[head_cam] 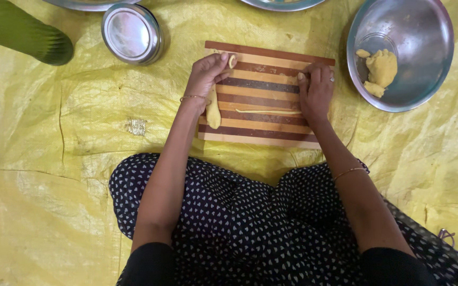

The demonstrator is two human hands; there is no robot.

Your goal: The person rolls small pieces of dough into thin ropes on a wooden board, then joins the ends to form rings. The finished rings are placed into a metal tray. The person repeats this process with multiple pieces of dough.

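A striped wooden board (271, 71) lies on the yellow sheet in front of my knees. My left hand (206, 74) rests on the board's left part, its fingers pinching a thin rope of yellow dough (231, 61) near the far edge. A thicker dough roll (213, 112) lies below that hand at the board's left edge. My right hand (316, 90) presses down on the board's right side, fingers curled. A thin dough strand (269, 112) runs across the board to the right hand's heel.
A steel bowl (414, 24) with lumps of yellow dough (381, 68) stands at the right. A round steel lid (132, 33) lies at the upper left, beside a green cylinder (22, 33). More steel rims show at the top edge. A yellow plastic sheet (54, 159) covers the floor.
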